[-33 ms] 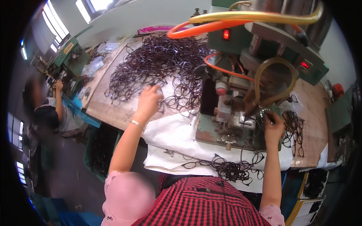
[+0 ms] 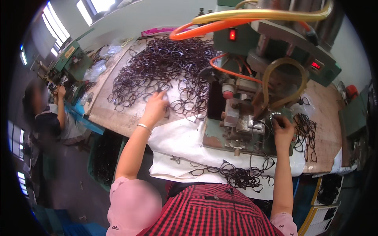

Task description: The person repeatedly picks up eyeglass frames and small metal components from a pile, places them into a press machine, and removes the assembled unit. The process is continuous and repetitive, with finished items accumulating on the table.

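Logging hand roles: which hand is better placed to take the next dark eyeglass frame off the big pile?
Left. The left hand already rests on the heap of dark eyeglass frames; the right hand is at the green bench machine.

Dark frames, green machine, red checks

The heap of spectacle frames (image 2: pixel 165 67) on the brownish table top (image 2: pixel 118 114) is dark purple-brown, and the frames by the white cloth (image 2: pixel 177 137) are near black. The machine (image 2: pixel 252 118) has a green body with a small red lamp (image 2: pixel 232 34). One hose (image 2: pixel 208 27) is orange, another hose (image 2: pixel 267 13) is yellow. The person wears a red and black checked apron (image 2: pixel 212 216) over pink sleeves (image 2: pixel 132 204), and a silver bracelet (image 2: pixel 144 127) on the left wrist.
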A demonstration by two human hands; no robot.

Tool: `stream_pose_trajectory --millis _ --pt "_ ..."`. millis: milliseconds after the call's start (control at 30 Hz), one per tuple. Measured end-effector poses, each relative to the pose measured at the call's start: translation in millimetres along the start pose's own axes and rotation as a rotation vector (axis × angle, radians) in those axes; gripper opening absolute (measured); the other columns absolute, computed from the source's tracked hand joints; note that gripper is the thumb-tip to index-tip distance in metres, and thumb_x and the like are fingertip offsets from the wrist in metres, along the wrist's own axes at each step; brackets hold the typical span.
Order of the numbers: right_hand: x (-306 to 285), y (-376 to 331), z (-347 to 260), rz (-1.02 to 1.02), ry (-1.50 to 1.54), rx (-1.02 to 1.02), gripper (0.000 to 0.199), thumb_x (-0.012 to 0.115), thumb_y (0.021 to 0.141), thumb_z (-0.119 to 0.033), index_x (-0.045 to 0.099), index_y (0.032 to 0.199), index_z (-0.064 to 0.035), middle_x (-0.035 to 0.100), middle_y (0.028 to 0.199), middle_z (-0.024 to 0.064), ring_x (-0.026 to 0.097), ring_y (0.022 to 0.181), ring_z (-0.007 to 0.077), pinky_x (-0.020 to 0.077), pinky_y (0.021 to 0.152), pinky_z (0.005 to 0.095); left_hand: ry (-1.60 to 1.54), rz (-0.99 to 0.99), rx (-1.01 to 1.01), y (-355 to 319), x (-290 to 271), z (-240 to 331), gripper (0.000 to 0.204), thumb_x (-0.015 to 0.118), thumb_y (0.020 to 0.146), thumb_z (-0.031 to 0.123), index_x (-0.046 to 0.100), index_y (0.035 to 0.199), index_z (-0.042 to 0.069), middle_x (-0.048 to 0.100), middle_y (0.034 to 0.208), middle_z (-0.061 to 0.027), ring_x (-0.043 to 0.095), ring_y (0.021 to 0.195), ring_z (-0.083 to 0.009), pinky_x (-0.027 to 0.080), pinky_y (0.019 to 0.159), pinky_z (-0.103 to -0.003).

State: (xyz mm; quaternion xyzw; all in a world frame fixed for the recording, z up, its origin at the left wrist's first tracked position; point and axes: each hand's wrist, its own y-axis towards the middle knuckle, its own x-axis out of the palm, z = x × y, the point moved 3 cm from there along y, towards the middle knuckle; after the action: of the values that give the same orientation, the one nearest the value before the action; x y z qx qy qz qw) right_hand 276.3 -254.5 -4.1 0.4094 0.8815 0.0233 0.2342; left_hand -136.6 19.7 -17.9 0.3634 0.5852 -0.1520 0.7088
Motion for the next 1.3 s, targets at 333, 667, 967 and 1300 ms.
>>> stream_pose_trajectory --millis 333,667,967,1300 --pt "-64 -71 -48 0.053 0.056 -0.1 0.012 0.07 0.078 0.002 0.07 0.09 -0.0005 0.069 0.087 0.0064 0.064 0.085 0.0152 0.0477 0.084 0.0278 -0.095 0.407 -0.567 4 -13 -17 0.011 0.061 0.089 0.012 0.066 0.096 0.005 0.07 0.1 -0.0165 0.064 0.092 -0.0381 0.05 0.081 -0.044" --pt "24 -25 -102 -0.101 0.386 -0.122 0.031 0.067 0.077 -0.004 0.063 0.107 -0.0016 0.071 0.087 0.0057 0.066 0.085 0.0137 0.0494 0.079 0.0282 -0.932 0.518 -0.438 -12 -15 74 0.01 0.057 0.1 0.011 0.058 0.093 0.003 0.057 0.081 0.0009 0.051 0.073 -0.0064 0.043 0.062 -0.022" --pt "30 -31 -111 -0.21 0.776 0.047 0.046 0.072 0.08 0.0 0.052 0.121 0.002 0.068 0.091 0.0058 0.062 0.088 0.0109 0.0482 0.08 0.0243 -1.402 0.588 0.212 36 -150 202 0.016 0.057 0.093 -0.004 0.05 0.107 0.001 0.06 0.099 -0.0144 0.062 0.091 -0.0204 0.054 0.085 -0.035" --pt "3 -47 -86 -0.007 0.108 -0.219 0.033 0.071 0.083 -0.005 0.065 0.115 -0.0024 0.066 0.117 0.0123 0.061 0.111 0.0229 0.0469 0.096 0.0334 -1.487 0.571 0.383 20 -130 235 0.011 0.057 0.089 -0.007 0.057 0.095 0.002 0.069 0.088 -0.0184 0.07 0.078 -0.026 0.058 0.07 -0.034"
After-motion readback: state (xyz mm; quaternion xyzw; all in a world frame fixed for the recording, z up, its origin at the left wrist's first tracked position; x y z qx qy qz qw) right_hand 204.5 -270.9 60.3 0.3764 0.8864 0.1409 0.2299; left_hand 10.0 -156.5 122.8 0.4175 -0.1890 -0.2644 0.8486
